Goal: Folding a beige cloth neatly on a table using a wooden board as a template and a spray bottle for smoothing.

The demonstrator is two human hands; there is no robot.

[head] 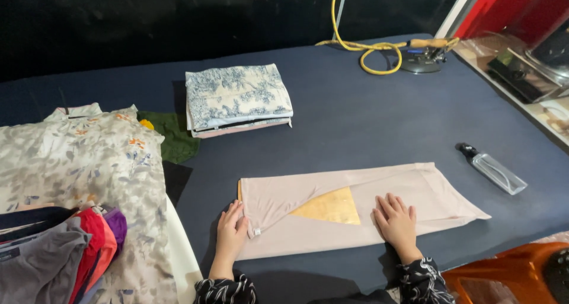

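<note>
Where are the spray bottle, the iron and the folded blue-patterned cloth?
spray bottle (496,173), head view, middle of its clear body.
iron (428,54), head view, its dark body under the handle.
folded blue-patterned cloth (237,93), head view, middle of its top face.

1. Orange stool (504,268): cut off by bottom-right edge.
2. Clothing pile (53,250): runs past left edge.
3. Green cloth (175,139): partly hidden under folded stack (237,99).
4. Shelf items (527,67): cropped, unidentifiable.
</note>
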